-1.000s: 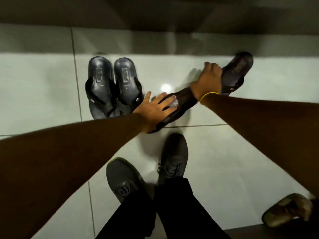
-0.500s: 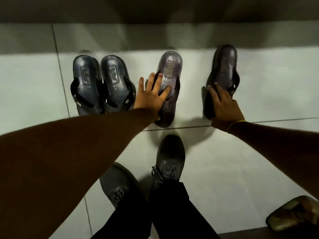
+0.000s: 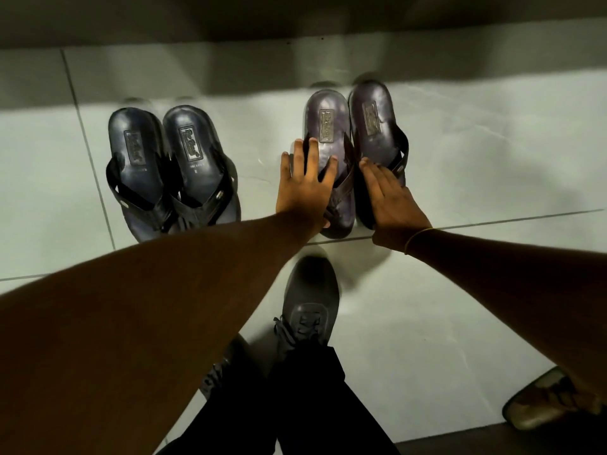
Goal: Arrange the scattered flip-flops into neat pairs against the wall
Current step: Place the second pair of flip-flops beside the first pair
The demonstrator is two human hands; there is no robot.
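Four flip-flops by the wall (image 3: 295, 24): black pair (image 3: 170, 165) left, toes hidden by my arm. Purple pair (image 3: 354, 146) right, touching. Left hand (image 3: 303, 188) flat, fingers spread on one; right hand (image 3: 392, 198) flat on the other. Tan shoe (image 3: 551, 405) cut off at the corner.

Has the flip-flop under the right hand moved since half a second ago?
Yes. The right flip-flop has closed in leftward beside its mate, where a wide gap of floor separated them before.

Left hand (image 3: 303, 188) flat, fingers spread, right hand (image 3: 391, 195) flat, palm down
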